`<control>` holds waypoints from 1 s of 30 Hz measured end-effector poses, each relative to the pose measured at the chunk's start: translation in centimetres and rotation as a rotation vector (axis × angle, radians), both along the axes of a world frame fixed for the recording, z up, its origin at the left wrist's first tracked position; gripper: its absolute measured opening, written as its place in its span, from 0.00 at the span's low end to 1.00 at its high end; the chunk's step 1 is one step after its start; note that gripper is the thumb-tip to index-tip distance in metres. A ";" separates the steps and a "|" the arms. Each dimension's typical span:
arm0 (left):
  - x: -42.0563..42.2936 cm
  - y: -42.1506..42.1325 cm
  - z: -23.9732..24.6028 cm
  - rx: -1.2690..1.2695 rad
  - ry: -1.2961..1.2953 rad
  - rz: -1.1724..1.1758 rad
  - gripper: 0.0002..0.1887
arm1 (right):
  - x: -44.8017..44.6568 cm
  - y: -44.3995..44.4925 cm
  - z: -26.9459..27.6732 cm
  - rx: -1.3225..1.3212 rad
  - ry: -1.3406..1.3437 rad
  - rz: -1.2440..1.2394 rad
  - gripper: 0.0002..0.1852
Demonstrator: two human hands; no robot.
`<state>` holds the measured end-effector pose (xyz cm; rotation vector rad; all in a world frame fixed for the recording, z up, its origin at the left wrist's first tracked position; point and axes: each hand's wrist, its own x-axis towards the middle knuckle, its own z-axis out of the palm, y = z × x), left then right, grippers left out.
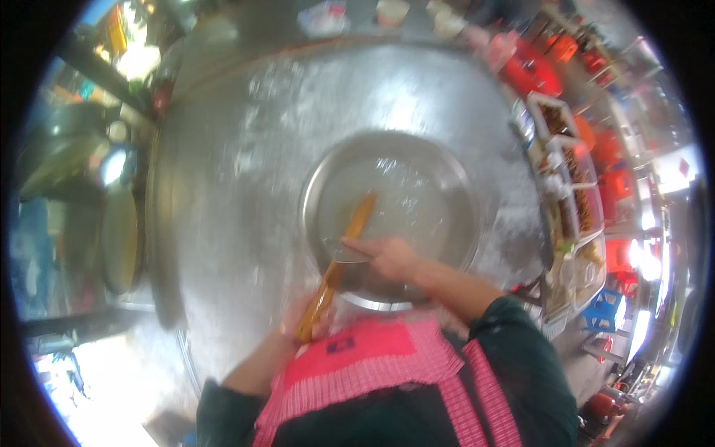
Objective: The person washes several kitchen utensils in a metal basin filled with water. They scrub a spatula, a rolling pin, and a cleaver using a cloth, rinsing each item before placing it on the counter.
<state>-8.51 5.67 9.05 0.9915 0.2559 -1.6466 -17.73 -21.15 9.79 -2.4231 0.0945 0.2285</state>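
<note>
In front of me a round stainless-steel basin sits on the metal tabletop, holding a cloudy pale liquid with shiny spots. My left hand grips the lower end of a yellowish-brown wooden stick. The stick slants over the basin's near left rim, and its far end is over or in the liquid; I cannot tell which. In my right hand, above the basin, is a thin, pale scraper-like piece with a curved edge. It lies across the stick's middle, and the fingers hide part of it.
Clear plastic food containers with brown contents line the table's right edge. Small cups and a plastic packet stand at the far side. Left of the table are large metal vessels. A blue stool is on the floor at right.
</note>
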 end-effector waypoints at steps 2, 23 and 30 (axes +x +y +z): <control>0.1 0.1 0.4 -0.408 0.111 0.052 0.22 | 0.5 -1.0 -1.4 -0.065 -0.048 -0.223 0.34; 1.3 2.3 -1.5 -0.267 0.511 0.182 0.27 | 3.3 -4.1 -12.2 -0.109 0.153 -0.173 0.29; 1.3 1.8 -0.3 -0.086 0.041 0.081 0.28 | 3.4 -4.3 -8.5 -0.194 0.097 -0.447 0.25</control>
